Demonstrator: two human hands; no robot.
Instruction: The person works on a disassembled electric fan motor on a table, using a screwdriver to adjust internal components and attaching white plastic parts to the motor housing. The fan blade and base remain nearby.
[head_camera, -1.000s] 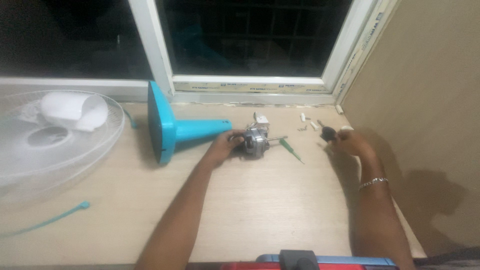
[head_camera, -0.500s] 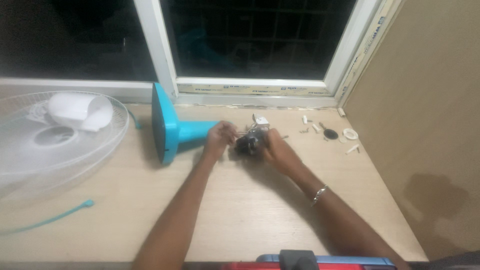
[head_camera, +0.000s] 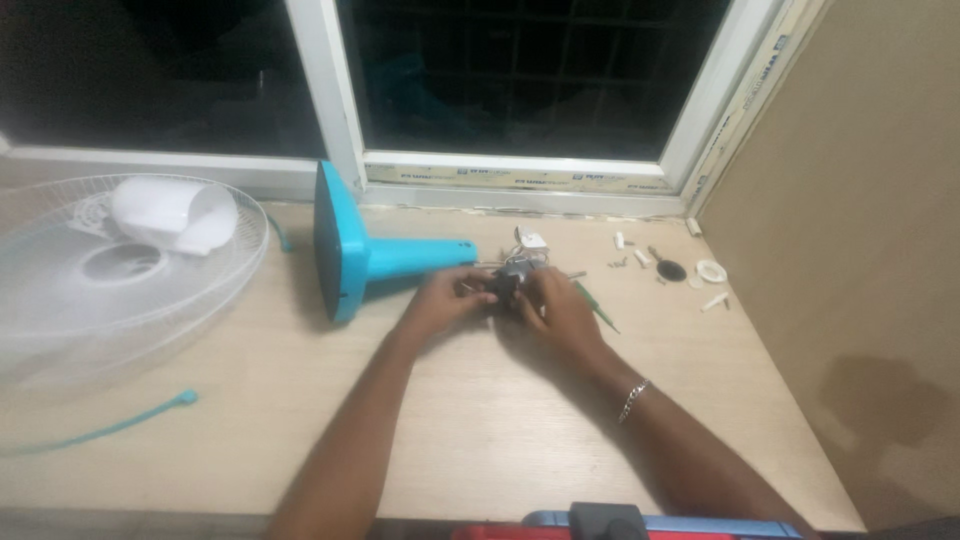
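Observation:
Both my hands close around a small dark fan motor (head_camera: 506, 282) in the middle of the wooden table. My left hand (head_camera: 440, 300) grips it from the left side and my right hand (head_camera: 560, 308) from the right, with a bracelet on that wrist. The motor lies at the end of a teal fan stand (head_camera: 372, 260) that rests on its side, base toward the left. A white part (head_camera: 530, 240) sits just behind the motor. A green-handled screwdriver (head_camera: 598, 306) pokes out from under my right hand.
A white fan grille (head_camera: 90, 300) with a white cap (head_camera: 172, 214) lies at the left. A teal strip (head_camera: 110, 428) lies near the front left. Small screws, a black disc and white rings (head_camera: 672, 268) lie at the back right. The window frame and the brown wall bound the table.
My right hand came back from the small parts at the back right and closed on the motor. My left hand stayed on the motor.

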